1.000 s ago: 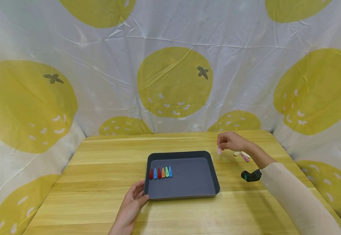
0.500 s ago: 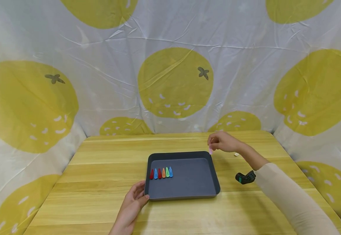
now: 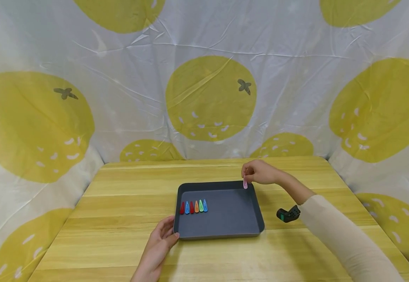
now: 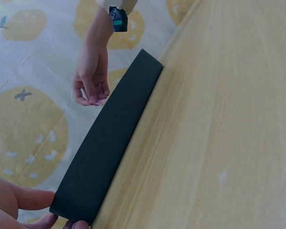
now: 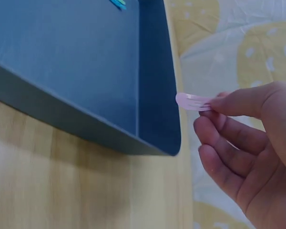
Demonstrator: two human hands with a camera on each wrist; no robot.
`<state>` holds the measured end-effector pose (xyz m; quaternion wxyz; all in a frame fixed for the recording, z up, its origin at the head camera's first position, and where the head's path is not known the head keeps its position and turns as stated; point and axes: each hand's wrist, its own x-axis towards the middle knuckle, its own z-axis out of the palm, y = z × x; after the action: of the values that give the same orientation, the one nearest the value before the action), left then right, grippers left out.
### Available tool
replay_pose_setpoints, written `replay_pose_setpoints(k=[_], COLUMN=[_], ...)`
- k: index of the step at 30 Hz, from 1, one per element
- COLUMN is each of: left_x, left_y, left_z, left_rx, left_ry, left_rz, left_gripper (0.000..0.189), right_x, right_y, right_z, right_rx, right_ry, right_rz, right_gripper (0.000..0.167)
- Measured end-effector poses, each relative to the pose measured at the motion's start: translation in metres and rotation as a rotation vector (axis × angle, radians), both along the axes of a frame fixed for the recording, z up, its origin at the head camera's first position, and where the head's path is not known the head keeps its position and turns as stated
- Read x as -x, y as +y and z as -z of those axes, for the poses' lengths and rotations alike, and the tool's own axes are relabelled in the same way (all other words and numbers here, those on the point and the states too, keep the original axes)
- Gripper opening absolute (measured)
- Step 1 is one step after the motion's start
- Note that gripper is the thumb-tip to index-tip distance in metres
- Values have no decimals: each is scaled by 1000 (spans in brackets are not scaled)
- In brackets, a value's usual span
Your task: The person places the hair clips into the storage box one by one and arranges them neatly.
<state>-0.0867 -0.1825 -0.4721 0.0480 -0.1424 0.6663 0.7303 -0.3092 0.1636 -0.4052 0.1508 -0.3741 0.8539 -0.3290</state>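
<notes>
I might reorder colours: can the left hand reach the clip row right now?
Probably yes: the left hand grips the tray near the clip row, with only the side wall between; its fingers would likely have to let go first.

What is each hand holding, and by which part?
Right hand: pink hair clip, pinched by one end, its rounded end free. Left hand: dark tray, gripped at its near-left corner.

On the table (image 3: 120, 211) sat the tray (image 3: 230, 215), hair clips (image 3: 192, 207) in its left half. The left hand (image 3: 160, 239) was at the tray's near left corner, the right hand (image 3: 261, 172) and another clip (image 3: 245, 184) near the far right one (a curtain (image 3: 285, 105) hung behind the table).
</notes>
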Motion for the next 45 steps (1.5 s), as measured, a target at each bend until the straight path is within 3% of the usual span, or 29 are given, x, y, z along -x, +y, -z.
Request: replay_pose_setpoints(k=[10, 18, 30, 45], left_x=[0, 0, 0, 1], left_y=[0, 0, 0, -1], left_z=[0, 0, 1, 2], left_rx=[-7, 2, -2, -2], left_ry=[9, -1, -5, -1], left_rz=[8, 1, -5, -6], left_gripper=[62, 62, 62, 63], right_x=[-4, -3, -9, -17], right_y=[-21, -40, -75, -108], right_z=[4, 13, 23, 36], right_rx=[-39, -38, -92, -147], right_ry=[25, 50, 89, 14], right_rz=[-53, -155, -180, -221], right_gripper=[11, 7, 9, 5])
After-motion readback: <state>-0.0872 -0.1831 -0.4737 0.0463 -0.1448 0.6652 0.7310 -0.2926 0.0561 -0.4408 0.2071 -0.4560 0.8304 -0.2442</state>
